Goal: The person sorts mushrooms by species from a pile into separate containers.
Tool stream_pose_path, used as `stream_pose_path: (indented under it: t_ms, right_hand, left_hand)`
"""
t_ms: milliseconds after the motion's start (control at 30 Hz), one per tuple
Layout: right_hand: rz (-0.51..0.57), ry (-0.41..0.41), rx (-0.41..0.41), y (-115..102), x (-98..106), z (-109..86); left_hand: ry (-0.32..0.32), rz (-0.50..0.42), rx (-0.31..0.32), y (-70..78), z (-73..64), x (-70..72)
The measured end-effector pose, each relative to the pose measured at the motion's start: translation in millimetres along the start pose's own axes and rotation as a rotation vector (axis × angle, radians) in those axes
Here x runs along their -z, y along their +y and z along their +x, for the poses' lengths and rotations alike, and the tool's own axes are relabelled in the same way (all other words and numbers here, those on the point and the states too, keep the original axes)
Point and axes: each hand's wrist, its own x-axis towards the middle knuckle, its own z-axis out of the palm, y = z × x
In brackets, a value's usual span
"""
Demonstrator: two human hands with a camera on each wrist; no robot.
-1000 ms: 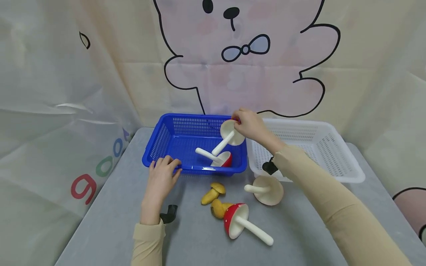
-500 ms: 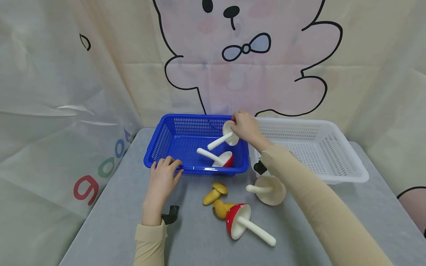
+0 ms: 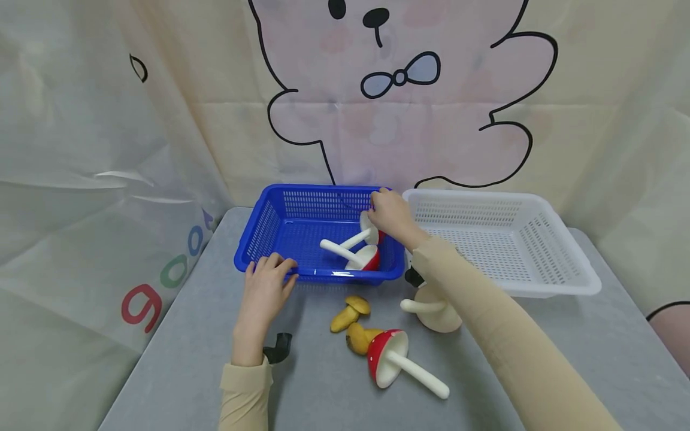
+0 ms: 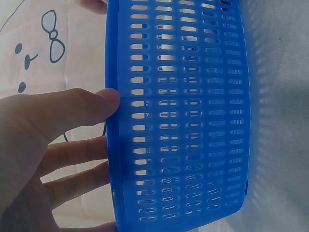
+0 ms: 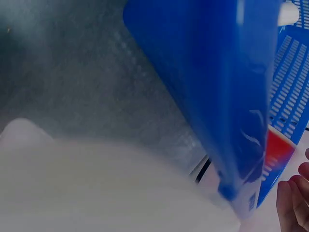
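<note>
My left hand [image 3: 266, 293] grips the front rim of the blue basket [image 3: 323, 275], thumb outside and fingers over the inner side, as the left wrist view shows. Inside the basket's right end lie two toy mushrooms with red caps and white stems. The front mushroom [image 3: 342, 251] leans toward the front wall; the rear mushroom [image 3: 368, 224] tilts behind it, stems crossing. Over the right wall, my right hand [image 3: 395, 216] hangs beside the rear cap. In the right wrist view its fingertips [image 5: 285, 191] look apart from a blurred red cap [image 5: 279, 151].
A white basket [image 3: 571, 263] stands right of the blue one. In front lie two small yellow mushrooms [image 3: 347, 316], [image 3: 362, 339], a red-capped mushroom [image 3: 417, 376] and a pale-capped mushroom [image 3: 439, 320] partly behind the right sleeve. A patterned curtain [image 3: 345, 143] hangs behind the grey table.
The rear red-capped mushroom has gone down and swung lower inside the blue basket. My right hand has come down and left with it, its fingers loosening. My left hand stays on the rim.
</note>
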Motion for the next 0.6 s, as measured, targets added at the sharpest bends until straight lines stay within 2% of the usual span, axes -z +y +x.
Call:
stream_pose_path:
  t_ms: [200, 400, 600]
  right_hand:
    - [0.045, -0.003, 0.011, -2, 7, -5.4]
    - [0.11, -0.002, 0.015, -2, 21, -15.5]
    - [0.167, -0.018, 0.008, 1, 33, -28.4]
  left_hand:
    - [-0.005, -0.006, 0.003, 2.7, 0.3, 0.1]
    - [0.026, 0.01, -0.006, 2.0, -0.2, -2.0]
    - [0.006, -0.003, 0.007, 1.5, -0.2, -0.4]
